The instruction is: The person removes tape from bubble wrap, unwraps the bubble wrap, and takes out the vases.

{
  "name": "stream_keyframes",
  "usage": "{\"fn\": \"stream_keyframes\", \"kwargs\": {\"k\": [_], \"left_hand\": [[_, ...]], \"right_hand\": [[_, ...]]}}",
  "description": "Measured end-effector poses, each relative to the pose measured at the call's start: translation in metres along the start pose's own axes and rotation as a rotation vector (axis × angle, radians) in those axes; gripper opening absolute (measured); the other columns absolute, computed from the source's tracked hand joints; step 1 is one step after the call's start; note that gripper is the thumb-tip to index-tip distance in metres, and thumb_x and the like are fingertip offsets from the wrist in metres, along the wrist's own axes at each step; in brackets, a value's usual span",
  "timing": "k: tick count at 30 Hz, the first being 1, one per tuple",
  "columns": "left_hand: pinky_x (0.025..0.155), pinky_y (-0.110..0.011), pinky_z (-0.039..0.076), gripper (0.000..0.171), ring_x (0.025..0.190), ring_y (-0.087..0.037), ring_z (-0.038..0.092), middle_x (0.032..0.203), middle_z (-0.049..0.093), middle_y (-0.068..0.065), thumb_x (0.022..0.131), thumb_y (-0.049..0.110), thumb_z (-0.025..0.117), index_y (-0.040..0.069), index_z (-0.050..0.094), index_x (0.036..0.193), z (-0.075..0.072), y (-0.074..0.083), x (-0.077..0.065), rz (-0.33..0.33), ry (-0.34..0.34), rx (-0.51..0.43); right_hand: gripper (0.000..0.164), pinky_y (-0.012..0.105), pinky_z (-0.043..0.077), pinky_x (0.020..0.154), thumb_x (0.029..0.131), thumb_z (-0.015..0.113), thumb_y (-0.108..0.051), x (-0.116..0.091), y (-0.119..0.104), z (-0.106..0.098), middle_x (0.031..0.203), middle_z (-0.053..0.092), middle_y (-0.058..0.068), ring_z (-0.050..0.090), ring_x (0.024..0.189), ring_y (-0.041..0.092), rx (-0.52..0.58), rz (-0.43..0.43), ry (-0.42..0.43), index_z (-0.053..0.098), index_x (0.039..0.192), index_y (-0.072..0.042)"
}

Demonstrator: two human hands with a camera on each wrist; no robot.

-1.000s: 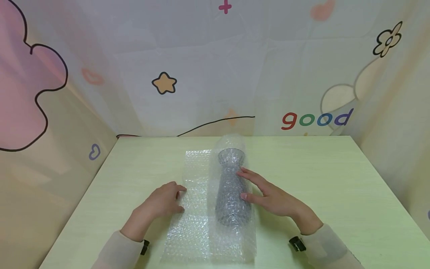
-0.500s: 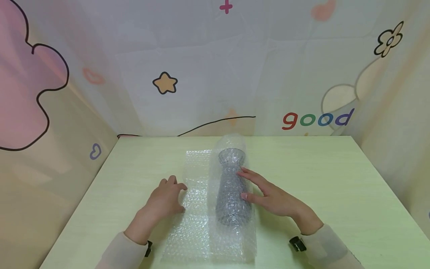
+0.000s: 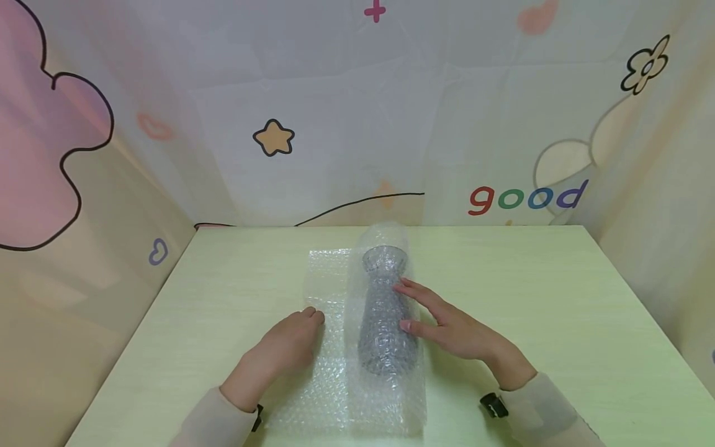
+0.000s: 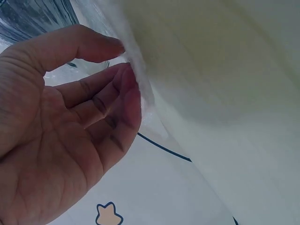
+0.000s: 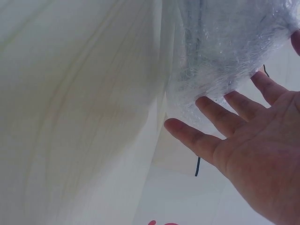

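A grey vase (image 3: 388, 323) with a flared mouth and narrow neck lies under a layer of clear bubble wrap (image 3: 335, 385). More of the wrap spreads flat to its left. My left hand (image 3: 293, 341) has its fingers curled at the left edge of the sheet, thumb and fingertips pinching it at the table surface; in the left wrist view the thumb of that hand (image 4: 70, 103) comes close to the bent fingers. My right hand (image 3: 455, 326) rests against the right side of the wrapped vase, its fingers extended and touching the wrap, as the right wrist view also shows.
Everything lies on a pale green table (image 3: 558, 310). Behind and at both sides hangs a printed curtain (image 3: 335, 93) with a star, hearts and the word "good". A black band (image 3: 494, 405) shows at the right wrist.
My left hand has moved right onto the sheet's left part, and its spread fingers have curled in. The right hand and the vase have stayed in place.
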State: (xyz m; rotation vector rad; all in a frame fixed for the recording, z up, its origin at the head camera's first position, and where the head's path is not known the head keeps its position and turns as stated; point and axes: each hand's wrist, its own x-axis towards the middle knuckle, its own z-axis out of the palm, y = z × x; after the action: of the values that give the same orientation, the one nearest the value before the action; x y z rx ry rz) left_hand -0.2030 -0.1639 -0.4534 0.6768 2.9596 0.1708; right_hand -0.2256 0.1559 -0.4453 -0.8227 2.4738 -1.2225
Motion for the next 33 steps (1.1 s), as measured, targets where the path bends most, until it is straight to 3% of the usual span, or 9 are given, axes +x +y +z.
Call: {"fn": "stream_keyframes", "kwargs": {"k": [13,22,33], "left_hand": [[0.068,-0.031,0.044,0.036,0.074,-0.014,0.048,0.092,0.052,-0.003,0.075,-0.008,0.067,0.002,0.057,0.108,-0.004,-0.001,-0.001,0.004,-0.070,-0.073],[0.076,-0.035,0.049,0.045,0.080,-0.016,0.055,0.100,0.056,-0.004,0.075,0.012,0.075,0.002,0.058,0.115,-0.011,-0.001,0.000,-0.040,-0.133,-0.128],[0.072,-0.034,0.047,0.038,0.075,-0.016,0.052,0.092,0.055,0.000,0.071,0.012,0.076,0.006,0.059,0.104,-0.011,-0.002,0.004,-0.050,-0.129,-0.148]], "right_hand": [[0.066,0.061,0.020,0.114,0.092,0.058,-0.050,0.000,-0.002,0.000,0.162,0.014,-0.010,0.012,0.150,0.025,0.006,-0.006,0.007,0.028,0.150,-0.038],[0.065,0.060,0.026,0.113,0.092,0.060,-0.048,-0.001,-0.010,-0.002,0.161,0.018,-0.004,0.019,0.149,0.026,-0.037,-0.026,0.034,0.033,0.149,-0.035],[0.064,0.054,0.032,0.112,0.092,0.063,-0.042,0.000,-0.025,-0.010,0.159,0.023,-0.001,0.025,0.146,0.024,-0.087,-0.071,0.036,0.035,0.149,-0.033]]}}
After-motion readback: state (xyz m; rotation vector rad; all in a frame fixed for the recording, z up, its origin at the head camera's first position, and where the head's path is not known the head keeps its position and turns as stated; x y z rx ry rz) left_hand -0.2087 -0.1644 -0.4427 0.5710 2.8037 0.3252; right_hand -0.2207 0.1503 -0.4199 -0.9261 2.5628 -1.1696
